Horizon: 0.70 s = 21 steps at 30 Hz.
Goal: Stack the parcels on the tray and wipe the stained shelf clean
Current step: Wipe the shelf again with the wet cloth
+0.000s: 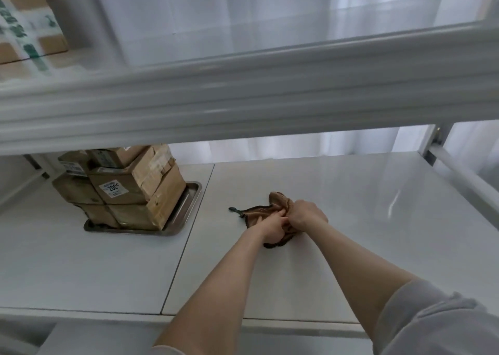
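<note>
A brown cloth (278, 202) lies bunched on the white shelf (364, 219), right of the middle seam. My left hand (272, 226) and my right hand (306, 215) both grip its folds, close together. Several brown cardboard parcels (127, 190) stand stacked in layers on a metal tray (186, 206) at the shelf's back left. I see no stain on the bare shelf around the cloth.
The upper shelf's thick white front rail (243, 95) crosses the view just above the hands. A taped cardboard box (29, 22) sits on that upper shelf at the left. A metal upright (437, 144) stands at the back right. White curtains hang behind.
</note>
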{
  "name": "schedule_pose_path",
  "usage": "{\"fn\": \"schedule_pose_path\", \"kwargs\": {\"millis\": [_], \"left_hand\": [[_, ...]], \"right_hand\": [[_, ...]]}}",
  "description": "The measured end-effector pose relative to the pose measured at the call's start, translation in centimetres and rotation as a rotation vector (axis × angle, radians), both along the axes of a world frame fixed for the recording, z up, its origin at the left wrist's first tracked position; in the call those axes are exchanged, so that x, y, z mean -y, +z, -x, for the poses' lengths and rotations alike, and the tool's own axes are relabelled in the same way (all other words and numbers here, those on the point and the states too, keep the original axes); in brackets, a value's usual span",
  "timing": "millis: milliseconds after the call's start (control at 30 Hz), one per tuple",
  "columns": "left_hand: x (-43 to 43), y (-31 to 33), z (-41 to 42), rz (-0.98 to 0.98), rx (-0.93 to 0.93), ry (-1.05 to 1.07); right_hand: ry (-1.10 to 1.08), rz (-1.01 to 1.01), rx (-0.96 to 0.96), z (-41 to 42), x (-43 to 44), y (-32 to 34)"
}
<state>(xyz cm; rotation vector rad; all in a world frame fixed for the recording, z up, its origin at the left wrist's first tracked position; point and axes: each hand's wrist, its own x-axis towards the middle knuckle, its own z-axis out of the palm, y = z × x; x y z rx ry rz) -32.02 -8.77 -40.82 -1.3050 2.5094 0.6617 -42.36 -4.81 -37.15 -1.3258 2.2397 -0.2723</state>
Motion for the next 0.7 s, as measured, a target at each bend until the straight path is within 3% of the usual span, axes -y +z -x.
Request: {"fn": "schedule_pose_path", "kwargs": {"millis": [200, 467, 633, 700], "left_hand": [[3.3, 0.2, -1.9, -0.040, -0.051, 0.184], [5.2, -0.8, -2.7, -0.060, -0.146, -0.193], [4.3, -0.6, -3.7, -0.391, -0.313, -0.221], [3.9, 0.2, -4.5, -0.482, -0.289, -0.220]], "right_hand": [[-0.040, -0.033, 0.022, 0.2, 1.4, 0.3], [-0.229, 0.002, 0.137, -1.6, 2.1, -0.5], [-0.312, -0.014, 0.069, -2.5, 0.8, -0.7], [-0.350, -0.030, 0.033, -3.0, 0.1, -0.9]]}}
